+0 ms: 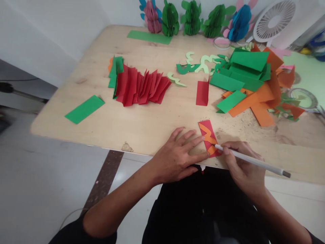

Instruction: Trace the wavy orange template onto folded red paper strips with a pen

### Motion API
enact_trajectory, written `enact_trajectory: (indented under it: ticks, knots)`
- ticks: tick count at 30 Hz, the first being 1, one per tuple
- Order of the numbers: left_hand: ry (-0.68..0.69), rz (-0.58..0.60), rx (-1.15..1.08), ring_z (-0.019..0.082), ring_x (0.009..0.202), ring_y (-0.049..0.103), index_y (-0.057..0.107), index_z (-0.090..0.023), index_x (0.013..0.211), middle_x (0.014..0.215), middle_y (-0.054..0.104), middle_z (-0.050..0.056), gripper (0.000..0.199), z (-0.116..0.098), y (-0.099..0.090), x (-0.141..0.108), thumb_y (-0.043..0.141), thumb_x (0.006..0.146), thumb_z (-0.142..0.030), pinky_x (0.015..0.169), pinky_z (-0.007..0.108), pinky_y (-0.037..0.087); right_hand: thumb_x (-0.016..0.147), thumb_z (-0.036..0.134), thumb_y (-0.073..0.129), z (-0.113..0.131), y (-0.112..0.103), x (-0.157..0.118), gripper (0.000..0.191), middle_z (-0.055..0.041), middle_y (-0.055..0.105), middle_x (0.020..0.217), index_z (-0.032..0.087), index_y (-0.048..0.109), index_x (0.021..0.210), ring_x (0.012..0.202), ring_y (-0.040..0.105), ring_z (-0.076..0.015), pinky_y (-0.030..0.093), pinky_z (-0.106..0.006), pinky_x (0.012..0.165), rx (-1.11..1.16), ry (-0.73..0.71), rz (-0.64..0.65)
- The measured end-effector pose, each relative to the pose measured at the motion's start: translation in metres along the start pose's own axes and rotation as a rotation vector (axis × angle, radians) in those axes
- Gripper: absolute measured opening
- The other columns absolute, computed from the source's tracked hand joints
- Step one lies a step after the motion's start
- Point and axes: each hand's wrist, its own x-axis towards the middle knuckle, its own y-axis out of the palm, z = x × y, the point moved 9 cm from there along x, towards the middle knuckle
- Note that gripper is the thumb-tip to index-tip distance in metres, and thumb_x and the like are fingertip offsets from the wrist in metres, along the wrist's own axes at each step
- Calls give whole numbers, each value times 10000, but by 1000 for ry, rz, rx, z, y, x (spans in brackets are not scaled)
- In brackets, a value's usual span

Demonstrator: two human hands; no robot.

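Near the table's front edge lies a red paper piece [212, 133] with a wavy orange paper cutout [207, 130] on top of it. My left hand [177, 156] is spread flat beside them, its fingertips pressing on the cutout's left edge. In my right hand [243, 166] is a white pen [248, 159], its dark tip touching down at the cutout's right edge. Just beyond stands a folded red paper [202, 93]. Farther left, a row of folded red papers [142, 86] sits with green strips [116, 71] at its end.
Green folded papers [248, 61] and orange paper [261, 98] are heaped at the right, near a roll of tape [313, 101]. Pale green wavy cutouts [204, 62] lie mid-table. Several honeycomb paper figures [191, 18] and a white fan [274, 20] line the back. A green strip [85, 109] lies left.
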Motion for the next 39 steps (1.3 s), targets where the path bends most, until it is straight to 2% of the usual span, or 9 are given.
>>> enact_trajectory:
  ticks: [7,18,29,33,36,39]
  knots:
    - [12,13,-1,356,1409,298,481,-337,1394,1512,401,85,483,0,1,0,554,921,-408,1134,611,194,918,289,522,5,-1,0,153,-3,677,691,225,606,808,610,612,-148,446,-285,568,-32,-42,-2]
    - [6,1,1,344,1403,311,486,-350,1389,1505,410,79,478,0,-1,0,558,920,-411,1144,601,186,907,289,521,10,-1,-1,160,3,664,659,229,606,787,565,597,-144,451,-287,561,-27,-43,6]
    - [13,-12,0,341,1396,318,519,-329,1359,1488,429,92,436,0,-2,1,541,932,-412,1136,605,199,911,253,521,15,5,-6,131,8,677,681,231,588,801,600,620,-142,454,-285,582,20,-53,50]
    - [13,-15,-3,339,1394,321,519,-331,1358,1485,430,92,426,0,-2,0,528,939,-412,1137,602,194,902,266,543,11,7,-7,124,8,686,689,229,612,806,628,625,-145,464,-277,595,53,-8,59]
    - [11,-15,-2,340,1398,311,526,-333,1348,1490,423,88,414,0,-1,0,525,941,-408,1137,601,191,902,295,561,-2,4,-8,126,9,694,710,232,639,826,644,631,-146,470,-269,588,114,94,39]
    - [12,-5,-1,343,1401,305,536,-331,1335,1496,421,82,405,0,0,0,531,937,-406,1139,603,185,915,313,565,-19,1,-11,125,-1,714,796,237,664,917,717,665,-151,507,-280,656,254,206,-5]
